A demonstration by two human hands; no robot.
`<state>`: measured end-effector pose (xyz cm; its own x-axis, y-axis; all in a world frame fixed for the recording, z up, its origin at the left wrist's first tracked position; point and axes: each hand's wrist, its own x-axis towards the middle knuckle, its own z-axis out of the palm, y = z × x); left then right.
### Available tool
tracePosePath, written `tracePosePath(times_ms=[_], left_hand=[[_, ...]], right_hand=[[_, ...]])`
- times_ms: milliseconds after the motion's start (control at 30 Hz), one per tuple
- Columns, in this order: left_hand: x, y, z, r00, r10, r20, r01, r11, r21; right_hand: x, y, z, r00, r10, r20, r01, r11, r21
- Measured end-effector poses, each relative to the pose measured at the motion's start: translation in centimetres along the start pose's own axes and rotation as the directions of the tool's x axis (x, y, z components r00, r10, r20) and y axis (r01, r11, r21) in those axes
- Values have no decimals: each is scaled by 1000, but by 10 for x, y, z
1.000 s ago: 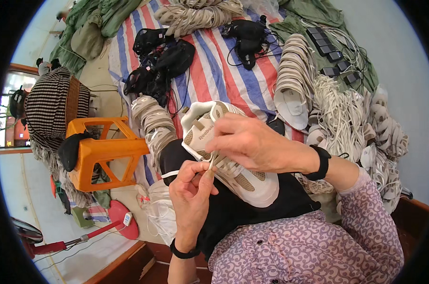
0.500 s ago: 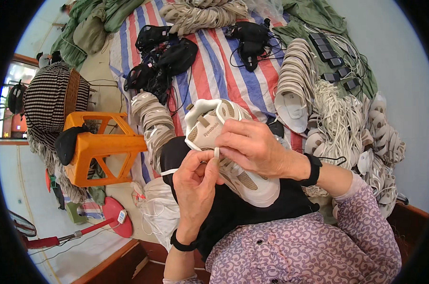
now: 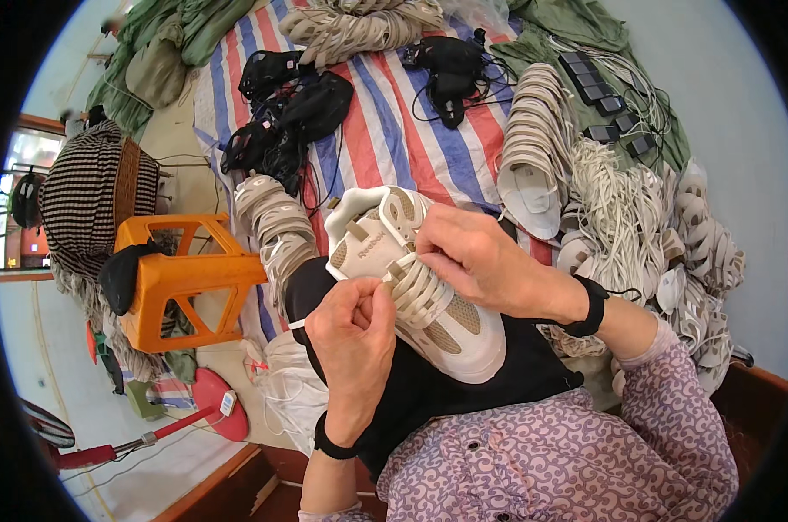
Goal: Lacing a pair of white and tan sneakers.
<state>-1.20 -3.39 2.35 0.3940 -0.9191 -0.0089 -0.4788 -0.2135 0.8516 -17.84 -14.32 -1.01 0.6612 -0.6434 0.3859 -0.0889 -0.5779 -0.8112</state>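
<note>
A white and beige sneaker [image 3: 465, 348] lies across my lap on black cloth [image 3: 429, 418], its toe toward me and its collar pointing away to the left. White shoelace [image 3: 422, 298] crosses its tongue. At the near left side of the shoe, my left hand [image 3: 352, 352] is closed in a pinch on the lace, and a white end sticks out beside the knuckles. My right hand [image 3: 489, 265] pinches the lace near the top eyelets from the other side. Its fingertips partly cover the upper eyelets.
Stacked shoe uppers [image 3: 537, 148] and bundled white laces [image 3: 616, 213] lie to the right. More uppers [image 3: 274, 217] sit left, beside an orange stool [image 3: 189, 278]. Black pouches with cords [image 3: 320, 109] rest on the striped sheet [image 3: 376, 139] ahead.
My hands have moved apart: the right has shifted slightly up and right, the left slightly down. The lace rows on the tongue now show between them. The view has shifted slightly.
</note>
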Motion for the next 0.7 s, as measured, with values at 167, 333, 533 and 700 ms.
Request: tracePosePath(times_ms=[167, 333, 533, 700], left_hand=[[6, 8, 4, 998, 56, -11, -53, 984, 172], [7, 11, 8, 997, 67, -38, -56, 972, 229], [14, 7, 15, 958, 286, -20, -250, 869, 427], [7, 5, 3, 983, 160, -90, -119, 929, 349]], right_hand=[[-7, -4, 5, 995, -76, 70, 96, 932, -350], [-11, -3, 6, 985, -153, 84, 174, 874, -453], [-3, 6, -23, 983, -181, -43, 122, 800, -587], [-8, 21, -42, 981, -58, -184, -10, 937, -348]])
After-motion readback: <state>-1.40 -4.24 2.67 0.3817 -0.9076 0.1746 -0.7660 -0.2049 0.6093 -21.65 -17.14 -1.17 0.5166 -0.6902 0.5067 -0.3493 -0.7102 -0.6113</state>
